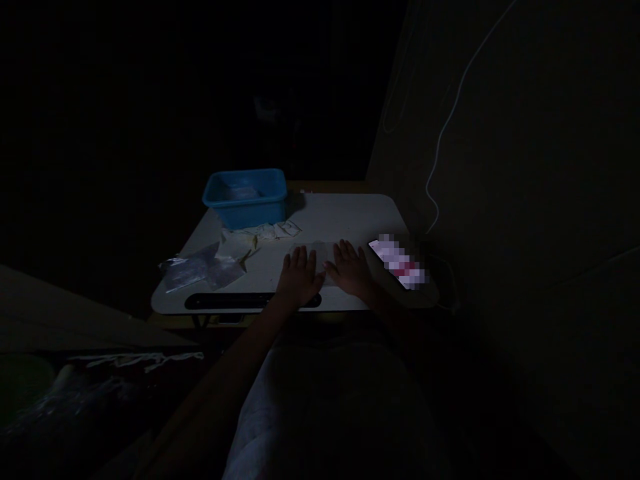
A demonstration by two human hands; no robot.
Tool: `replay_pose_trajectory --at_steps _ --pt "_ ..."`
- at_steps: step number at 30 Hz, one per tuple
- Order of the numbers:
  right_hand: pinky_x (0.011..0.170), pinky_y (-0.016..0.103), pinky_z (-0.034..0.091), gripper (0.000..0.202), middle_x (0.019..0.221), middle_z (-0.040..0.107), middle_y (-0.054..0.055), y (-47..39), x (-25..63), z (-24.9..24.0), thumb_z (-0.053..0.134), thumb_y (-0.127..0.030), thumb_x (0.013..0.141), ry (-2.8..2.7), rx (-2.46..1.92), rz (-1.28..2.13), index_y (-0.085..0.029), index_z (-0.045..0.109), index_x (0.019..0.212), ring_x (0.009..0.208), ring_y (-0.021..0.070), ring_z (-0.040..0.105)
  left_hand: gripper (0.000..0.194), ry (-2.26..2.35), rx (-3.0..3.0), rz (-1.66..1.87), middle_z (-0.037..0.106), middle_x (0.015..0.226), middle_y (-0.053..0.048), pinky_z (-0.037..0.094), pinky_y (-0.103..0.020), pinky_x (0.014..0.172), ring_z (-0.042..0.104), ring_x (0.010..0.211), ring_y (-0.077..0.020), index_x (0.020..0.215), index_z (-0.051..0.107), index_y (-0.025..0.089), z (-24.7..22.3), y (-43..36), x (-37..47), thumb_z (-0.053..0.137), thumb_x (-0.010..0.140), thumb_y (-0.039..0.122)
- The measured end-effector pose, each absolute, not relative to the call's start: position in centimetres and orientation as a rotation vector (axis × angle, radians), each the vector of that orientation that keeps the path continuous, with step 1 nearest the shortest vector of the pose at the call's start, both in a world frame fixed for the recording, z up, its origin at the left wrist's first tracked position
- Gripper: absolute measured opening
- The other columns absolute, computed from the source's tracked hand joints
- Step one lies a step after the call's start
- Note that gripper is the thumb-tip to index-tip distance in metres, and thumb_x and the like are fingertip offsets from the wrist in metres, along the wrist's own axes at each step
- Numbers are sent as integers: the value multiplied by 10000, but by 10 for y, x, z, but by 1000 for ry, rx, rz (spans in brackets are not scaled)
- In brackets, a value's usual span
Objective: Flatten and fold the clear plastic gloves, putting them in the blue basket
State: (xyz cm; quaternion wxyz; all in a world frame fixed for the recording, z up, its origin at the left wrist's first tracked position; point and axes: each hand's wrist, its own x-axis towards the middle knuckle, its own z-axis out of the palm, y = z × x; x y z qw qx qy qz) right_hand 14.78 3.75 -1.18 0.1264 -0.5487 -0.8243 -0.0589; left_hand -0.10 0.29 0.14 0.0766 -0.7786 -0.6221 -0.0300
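My left hand [299, 275] lies flat, palm down, on the white table [345, 212], its fingers stretched forward. Beside it my right hand [349, 268] is also laid flat with the fingers spread and the thumb turned toward the left hand. Between and under the two hands is a thin, see-through sheet [320, 252], perhaps plastic; its edges are hard to make out in the dark. Just to the right of my right hand rests a lit phone [393, 261], its screen partly blurred out.
A blue plastic basin [255, 212] stands at the table's back left with something pale inside. Before it lie crumpled pale material [273, 231] and clear plastic bags [200, 268]. A dark slot [230, 302] runs along the front edge. A white cable [440, 143] hangs at the right wall.
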Motion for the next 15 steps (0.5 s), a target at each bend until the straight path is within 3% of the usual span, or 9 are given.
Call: replay_pose_trajectory --at_steps 5,15 --pt "1034 515 185 652 1411 294 187 36 148 -8 212 -512 884 -2420 -1611 -143 -62 336 1339 1312 288 240 721 -1970 -2251 -96 260 1407 -246 189 -456 1047 205 1320 -324 1339 272 -23 0 3 -1 268 845 502" --pt "1047 503 154 690 1428 263 173 35 148 -5 219 -556 868 -2444 -1634 -102 -75 305 1355 1327 280 203 750 -2020 -2228 -101 262 1414 -224 182 -454 1050 205 1324 -306 1342 266 -16 0 4 -3 232 835 535"
